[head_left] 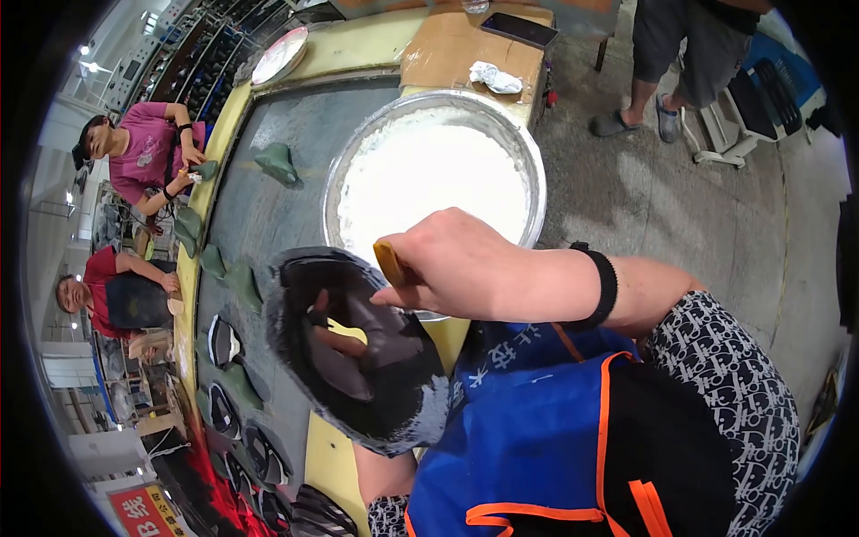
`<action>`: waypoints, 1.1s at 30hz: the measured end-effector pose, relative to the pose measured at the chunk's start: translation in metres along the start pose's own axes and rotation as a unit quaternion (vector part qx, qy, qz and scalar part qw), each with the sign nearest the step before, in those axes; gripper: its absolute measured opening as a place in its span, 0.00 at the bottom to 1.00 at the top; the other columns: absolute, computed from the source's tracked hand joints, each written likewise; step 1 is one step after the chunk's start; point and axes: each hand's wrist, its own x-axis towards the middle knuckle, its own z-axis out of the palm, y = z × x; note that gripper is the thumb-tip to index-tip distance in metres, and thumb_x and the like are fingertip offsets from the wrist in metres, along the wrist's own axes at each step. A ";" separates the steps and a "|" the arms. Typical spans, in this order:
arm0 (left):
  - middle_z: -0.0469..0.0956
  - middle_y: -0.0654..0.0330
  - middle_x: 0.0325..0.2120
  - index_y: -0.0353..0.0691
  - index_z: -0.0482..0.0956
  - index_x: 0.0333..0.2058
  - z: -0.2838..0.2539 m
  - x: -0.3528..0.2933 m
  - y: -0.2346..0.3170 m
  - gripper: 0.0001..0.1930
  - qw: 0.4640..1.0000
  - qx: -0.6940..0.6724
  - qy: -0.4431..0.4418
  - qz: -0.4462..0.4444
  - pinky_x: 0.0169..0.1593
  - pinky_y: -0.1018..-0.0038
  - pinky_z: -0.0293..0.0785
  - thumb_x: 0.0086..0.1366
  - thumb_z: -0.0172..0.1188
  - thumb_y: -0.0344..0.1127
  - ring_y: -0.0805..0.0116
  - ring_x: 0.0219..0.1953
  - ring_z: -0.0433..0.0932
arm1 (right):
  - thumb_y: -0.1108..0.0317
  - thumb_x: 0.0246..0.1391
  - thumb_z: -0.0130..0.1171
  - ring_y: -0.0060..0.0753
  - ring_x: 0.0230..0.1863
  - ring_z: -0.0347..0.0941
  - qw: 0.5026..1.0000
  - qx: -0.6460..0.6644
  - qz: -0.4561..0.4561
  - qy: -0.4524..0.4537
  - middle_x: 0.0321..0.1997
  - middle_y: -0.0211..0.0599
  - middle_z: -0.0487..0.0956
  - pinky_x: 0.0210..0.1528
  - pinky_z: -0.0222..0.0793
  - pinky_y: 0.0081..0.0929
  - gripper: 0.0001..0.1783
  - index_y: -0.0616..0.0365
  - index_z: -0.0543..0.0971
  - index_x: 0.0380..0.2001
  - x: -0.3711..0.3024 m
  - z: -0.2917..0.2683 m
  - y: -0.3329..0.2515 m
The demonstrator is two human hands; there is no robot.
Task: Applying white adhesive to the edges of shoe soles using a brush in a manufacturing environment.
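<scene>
My right hand point(456, 268) is closed in a fist around a yellow-brown handle point(387, 263), whose other end I cannot make out. Below it is a dark grey, hollow container point(394, 394) with a rough, residue-coated rim, tilted so its inside shows. My left forearm runs up behind this container. A few fingers of my left hand point(340, 342) show within its hollow, gripping it; the rest of that hand is hidden. Just beyond my right hand stands a wide metal basin point(335, 170) filled with white material point(434, 183).
Green shoe lasts point(277, 164) and several dark shoes point(224, 342) lie on the grey belt point(304, 116). A cardboard sheet point(438, 49) holds a phone point(519, 30) and crumpled tissue point(495, 78). Two people work across the belt; another stands at the upper right.
</scene>
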 end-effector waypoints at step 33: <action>0.68 0.52 0.55 0.36 0.62 0.58 0.011 -0.032 -0.060 0.21 0.637 -0.638 0.023 -0.433 0.62 0.65 0.69 0.74 0.46 0.42 0.61 0.56 0.71 | 0.68 0.51 0.65 0.28 0.26 0.78 0.974 0.205 -0.025 0.089 0.25 0.36 0.80 0.29 0.70 0.23 0.08 0.60 0.78 0.28 -0.001 -0.006 0.005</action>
